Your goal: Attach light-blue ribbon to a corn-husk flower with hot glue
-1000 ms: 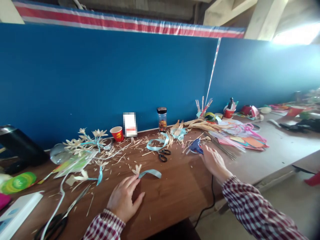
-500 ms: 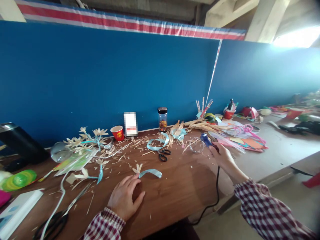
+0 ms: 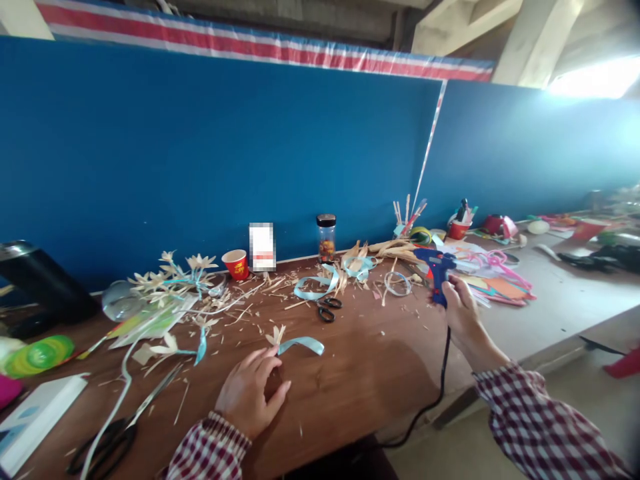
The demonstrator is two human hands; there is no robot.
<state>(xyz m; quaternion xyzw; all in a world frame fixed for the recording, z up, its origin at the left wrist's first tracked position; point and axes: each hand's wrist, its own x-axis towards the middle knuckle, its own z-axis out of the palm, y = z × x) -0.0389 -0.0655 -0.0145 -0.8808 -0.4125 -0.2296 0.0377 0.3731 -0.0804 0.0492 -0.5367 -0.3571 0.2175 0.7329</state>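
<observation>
In my right hand (image 3: 463, 308) is a blue hot glue gun (image 3: 439, 270), gripped by its handle and raised above the table. Its nozzle points left, and a black cord hangs from the handle. My left hand (image 3: 254, 390) rests on the brown tabletop, fingers together and thumb apart. Its fingertips touch the base of a small pale husk flower (image 3: 277, 336); whether they press on it I cannot tell. A light blue ribbon (image 3: 304, 345) curls out to the right from that flower.
Small black-handled scissors (image 3: 327, 309), a lidded jar (image 3: 327, 239) and a red paper cup (image 3: 235, 265) stand or lie behind. Finished husk flowers (image 3: 200, 267), large scissors (image 3: 107, 443) and a white cord are at left. A tape roll (image 3: 399, 284) lies left of the glue gun, among scraps.
My right hand has lifted the glue gun and turned it from nearly end-on to upright, with the nozzle now pointing left. My left hand has stayed in place.
</observation>
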